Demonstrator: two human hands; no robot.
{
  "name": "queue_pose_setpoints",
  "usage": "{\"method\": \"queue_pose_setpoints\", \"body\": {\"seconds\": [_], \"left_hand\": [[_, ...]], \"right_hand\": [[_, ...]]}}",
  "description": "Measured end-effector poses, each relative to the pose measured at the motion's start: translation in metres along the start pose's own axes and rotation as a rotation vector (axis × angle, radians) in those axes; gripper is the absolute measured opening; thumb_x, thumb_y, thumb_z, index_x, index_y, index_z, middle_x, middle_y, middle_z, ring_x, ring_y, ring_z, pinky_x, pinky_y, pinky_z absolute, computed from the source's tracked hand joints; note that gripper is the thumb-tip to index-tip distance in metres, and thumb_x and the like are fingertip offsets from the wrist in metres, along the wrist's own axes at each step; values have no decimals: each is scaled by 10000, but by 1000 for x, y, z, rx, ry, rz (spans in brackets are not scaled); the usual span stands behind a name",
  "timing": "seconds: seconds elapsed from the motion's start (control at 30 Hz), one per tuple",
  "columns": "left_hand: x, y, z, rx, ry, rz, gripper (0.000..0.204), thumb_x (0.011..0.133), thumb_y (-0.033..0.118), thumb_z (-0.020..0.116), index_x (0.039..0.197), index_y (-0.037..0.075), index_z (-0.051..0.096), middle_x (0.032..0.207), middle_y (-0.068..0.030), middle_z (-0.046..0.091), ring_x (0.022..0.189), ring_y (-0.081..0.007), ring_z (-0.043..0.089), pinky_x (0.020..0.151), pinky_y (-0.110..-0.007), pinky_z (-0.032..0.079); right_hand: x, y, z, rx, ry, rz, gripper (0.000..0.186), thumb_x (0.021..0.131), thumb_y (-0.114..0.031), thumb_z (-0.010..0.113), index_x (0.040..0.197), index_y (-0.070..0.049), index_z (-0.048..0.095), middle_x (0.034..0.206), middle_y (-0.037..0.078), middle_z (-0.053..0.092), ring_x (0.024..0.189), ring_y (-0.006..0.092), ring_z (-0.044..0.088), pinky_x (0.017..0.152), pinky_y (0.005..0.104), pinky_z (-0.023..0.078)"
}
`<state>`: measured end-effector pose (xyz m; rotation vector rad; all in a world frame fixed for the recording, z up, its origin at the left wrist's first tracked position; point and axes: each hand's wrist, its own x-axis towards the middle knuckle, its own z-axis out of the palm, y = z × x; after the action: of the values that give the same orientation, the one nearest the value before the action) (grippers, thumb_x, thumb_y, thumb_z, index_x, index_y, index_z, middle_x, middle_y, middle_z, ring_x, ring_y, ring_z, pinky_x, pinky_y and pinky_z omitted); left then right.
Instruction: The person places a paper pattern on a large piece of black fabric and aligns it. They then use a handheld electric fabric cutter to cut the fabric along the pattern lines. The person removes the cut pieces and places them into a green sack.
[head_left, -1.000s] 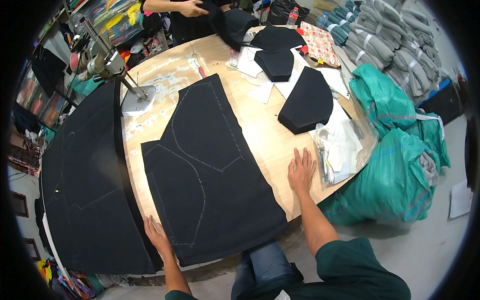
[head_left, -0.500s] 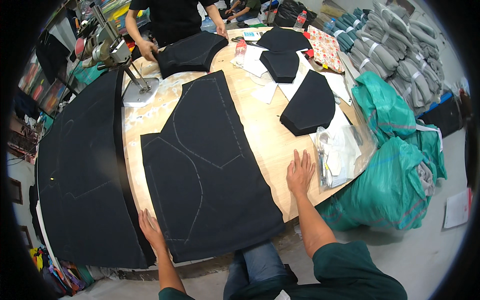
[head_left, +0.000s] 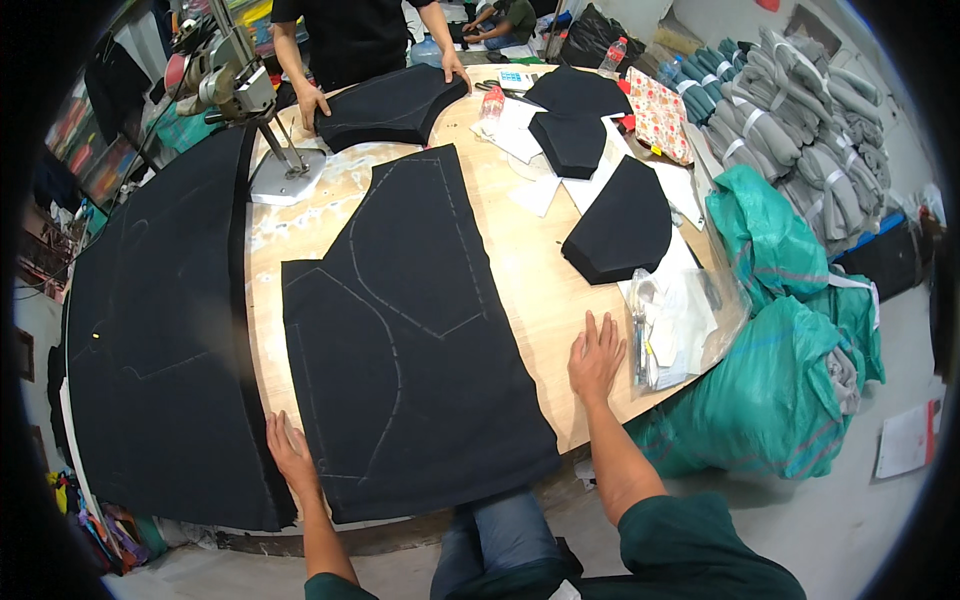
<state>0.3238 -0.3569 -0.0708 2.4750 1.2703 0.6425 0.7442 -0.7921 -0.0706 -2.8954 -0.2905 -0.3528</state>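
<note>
Between two black fabric pieces, my left hand point(head_left: 291, 452) rests on the table's near edge, fingers stretched out and nothing held. A black fabric piece point(head_left: 440, 390) with dashed chalk outlines lies just right of it; a larger, chalk-marked black fabric piece point(head_left: 165, 320) covers the table's left side. My right hand point(head_left: 597, 357) is flat on the bare wooden tabletop point(head_left: 525, 285), fingers spread. Beside it sits a clear plastic bag point(head_left: 668, 330) with white pieces and what look like tools inside. Farther up lies a thick black cut stack point(head_left: 620, 222).
An upright cutting machine point(head_left: 250, 95) stands on a metal base at the back left. Across the table a person's hands point(head_left: 312, 101) touch another black cut stack point(head_left: 388, 107). Green sacks point(head_left: 760, 390) crowd the right edge, with grey bundles point(head_left: 800, 110) behind.
The whole view has tilted slightly. My two hands stay in about the same places on the table. The other person's hands have shifted a little at the black stack.
</note>
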Motion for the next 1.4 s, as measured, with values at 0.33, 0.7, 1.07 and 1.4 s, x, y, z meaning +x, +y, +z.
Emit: {"method": "queue_pose_setpoints", "body": {"seconds": [0.33, 0.7, 1.07, 1.4], "left_hand": [[-1, -10, 5, -17, 4, -12, 463, 1109, 110, 554, 1568, 73, 605, 1657, -172, 534, 1565, -370, 462, 1294, -485, 375], [-1, -4, 3, -15, -17, -75, 464, 1131, 135, 524, 1589, 90, 587, 1679, -152, 512, 1572, -365, 452, 1303, -478, 370], [-2, -12, 4, 12, -11, -70, 457, 1131, 149, 527, 1579, 91, 594, 1676, -146, 514, 1576, -361, 448, 1306, -485, 370], [-1, -5, 4, 15, -9, -81, 450, 1125, 150, 535, 1567, 95, 605, 1658, -149, 531, 1560, -366, 466, 1294, -485, 383]], "right_hand": [[-3, 2, 6, -7, 30, -31, 553, 1113, -311, 549, 1657, -209, 536, 1735, 195, 442, 1624, 375, 376, 1318, 639, 248], [-2, 0, 5, -9, -19, -16, 561, 1128, -328, 506, 1676, -207, 507, 1749, 208, 414, 1641, 376, 342, 1326, 630, 221], [-3, -3, 5, -19, -29, -22, 558, 1138, -345, 476, 1678, -207, 506, 1757, 203, 404, 1636, 387, 348, 1321, 625, 225], [-4, -1, 4, -16, -6, -22, 568, 1114, -309, 544, 1674, -217, 508, 1737, 212, 428, 1625, 387, 371, 1298, 650, 265]]}}
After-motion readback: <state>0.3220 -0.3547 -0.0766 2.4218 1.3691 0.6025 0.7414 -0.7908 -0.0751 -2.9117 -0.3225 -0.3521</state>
